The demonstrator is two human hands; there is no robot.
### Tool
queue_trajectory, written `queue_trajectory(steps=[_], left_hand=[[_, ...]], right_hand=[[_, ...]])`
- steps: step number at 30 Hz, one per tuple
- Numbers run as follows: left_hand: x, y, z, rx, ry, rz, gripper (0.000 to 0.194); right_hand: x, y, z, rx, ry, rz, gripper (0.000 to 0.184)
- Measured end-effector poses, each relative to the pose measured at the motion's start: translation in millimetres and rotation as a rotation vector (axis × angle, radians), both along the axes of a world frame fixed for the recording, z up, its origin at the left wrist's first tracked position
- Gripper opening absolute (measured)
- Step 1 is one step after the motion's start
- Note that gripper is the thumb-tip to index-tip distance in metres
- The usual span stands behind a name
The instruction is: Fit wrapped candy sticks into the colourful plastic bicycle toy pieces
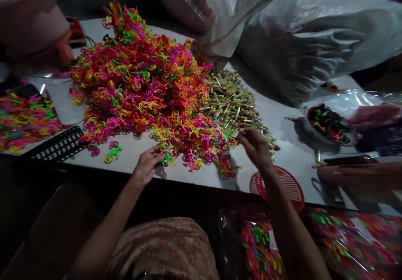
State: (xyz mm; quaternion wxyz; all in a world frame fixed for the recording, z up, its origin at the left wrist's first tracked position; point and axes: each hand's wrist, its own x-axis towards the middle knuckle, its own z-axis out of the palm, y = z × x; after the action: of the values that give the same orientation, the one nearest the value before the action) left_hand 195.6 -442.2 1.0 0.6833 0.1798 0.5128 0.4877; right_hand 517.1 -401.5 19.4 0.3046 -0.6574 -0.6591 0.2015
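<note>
Head view: left hand (148,163) pinching green plastic piece (169,159); right hand (256,147) near colourful pile (150,75), grip unclear.

Hands: I had two, a left hand (147,164) and a right hand (256,146).
Bright plastic pieces (138,87): too many for me to count, in one big heap (169,70) and one smaller spread (27,123).
Small patterned tubes (234,96): one pile, also past my counting.
Red basket (293,183): I saw one.
Black lattice tray (56,146): I had one.
Bowl (314,130): I saw one.
Pale sacks (329,20): I made out at least two.
</note>
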Motion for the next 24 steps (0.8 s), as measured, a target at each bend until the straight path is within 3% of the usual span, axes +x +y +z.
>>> queue_trajectory(steps=[4,8,17,24], left_hand=[[11.9,-7.7,7.9,0.047,-0.04,-0.057,0.045],[16.7,-12.1,13.9,0.07,-0.072,-0.091,0.04],[13.5,-13.6,18.3,0.029,-0.163,-0.156,0.042],[11.9,-11.8,9.8,0.012,-0.174,-0.122,0.041]], right_hand=[[-81.4,-34.3,10.7,-0.293,0.605,0.273,0.034],[-125.6,-40.3,9.9,-0.465,0.83,0.326,0.025],[-128.3,-33.4,-4.6,-0.552,1.008,0.295,0.018],[-126.5,-35.9,-7.6,-0.506,1.042,0.233,0.019]])
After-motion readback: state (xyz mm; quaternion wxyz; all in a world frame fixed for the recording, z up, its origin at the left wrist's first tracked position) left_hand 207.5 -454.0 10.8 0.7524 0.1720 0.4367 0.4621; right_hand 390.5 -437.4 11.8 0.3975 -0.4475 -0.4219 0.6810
